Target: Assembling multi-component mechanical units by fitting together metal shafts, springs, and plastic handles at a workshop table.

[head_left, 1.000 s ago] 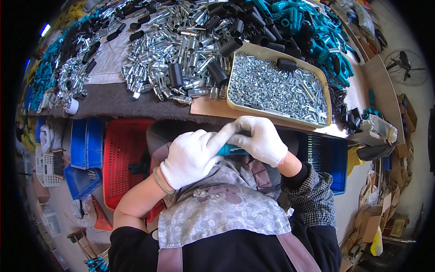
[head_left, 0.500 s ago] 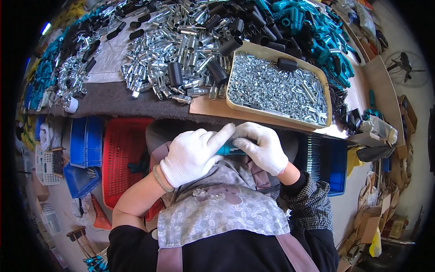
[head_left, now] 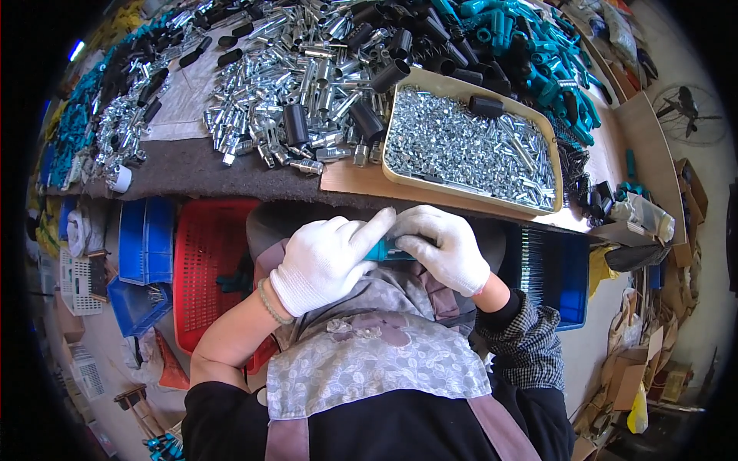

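Observation:
Over my lap, in front of the table edge, both hands are in white knit gloves. My left hand (head_left: 321,265) is closed around a teal plastic part (head_left: 377,253) that looks like a tool handle, its index finger stretched toward my right hand. My right hand (head_left: 446,250) pinches at the right end of the same part, where a bit of shiny metal shows. The fingertips of both hands meet there and hide most of the part.
On the table lie a cream tray (head_left: 390,163) of small metal pieces, a heap of metal sockets (head_left: 307,84), black tubes (head_left: 295,124) and teal handles (head_left: 550,69). Below are a red basket (head_left: 204,269) at left and a blue bin (head_left: 570,284) at right.
Hardly anything differs. My right hand has shifted slightly to the left and up, and both hands stay on the teal part.

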Demonstrator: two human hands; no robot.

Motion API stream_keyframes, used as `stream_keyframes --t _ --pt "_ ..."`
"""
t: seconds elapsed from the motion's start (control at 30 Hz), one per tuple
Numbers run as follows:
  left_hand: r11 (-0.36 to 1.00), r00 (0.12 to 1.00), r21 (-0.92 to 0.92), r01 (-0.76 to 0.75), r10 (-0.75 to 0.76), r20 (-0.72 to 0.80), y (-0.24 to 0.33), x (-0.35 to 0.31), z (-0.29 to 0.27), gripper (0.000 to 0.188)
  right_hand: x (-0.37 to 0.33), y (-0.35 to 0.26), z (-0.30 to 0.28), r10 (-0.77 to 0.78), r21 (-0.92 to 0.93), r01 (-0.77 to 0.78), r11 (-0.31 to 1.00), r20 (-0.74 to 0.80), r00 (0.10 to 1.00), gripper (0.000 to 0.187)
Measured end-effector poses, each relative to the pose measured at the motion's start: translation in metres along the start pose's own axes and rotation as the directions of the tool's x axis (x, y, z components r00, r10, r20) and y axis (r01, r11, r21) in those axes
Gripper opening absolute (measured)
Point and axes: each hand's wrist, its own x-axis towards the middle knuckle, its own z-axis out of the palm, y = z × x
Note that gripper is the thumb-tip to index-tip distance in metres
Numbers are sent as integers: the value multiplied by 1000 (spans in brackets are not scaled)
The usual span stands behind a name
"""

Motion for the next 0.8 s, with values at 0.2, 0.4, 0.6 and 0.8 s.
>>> stream_keyframes --t 0.2,0.4,0.6,0.8 --pt "1000 1000 14 6 -6 9 1 0 0 74 0 -1 4 -118 -122 115 986 -23 993 19" --pt "1000 1000 -6 24 -24 -15 1 2 -1 76 -5 1 3 -93 -7 93 996 -21 995 30" --pt "996 997 -37 80 -79 25 3 0 -1 82 -6 -3 6 -61 -287 84 954 90 994 48" --pt "935 977 -283 213 -197 84 5 -9 5 79 -1 7 1 -444 -461 474 750 180 878 49"
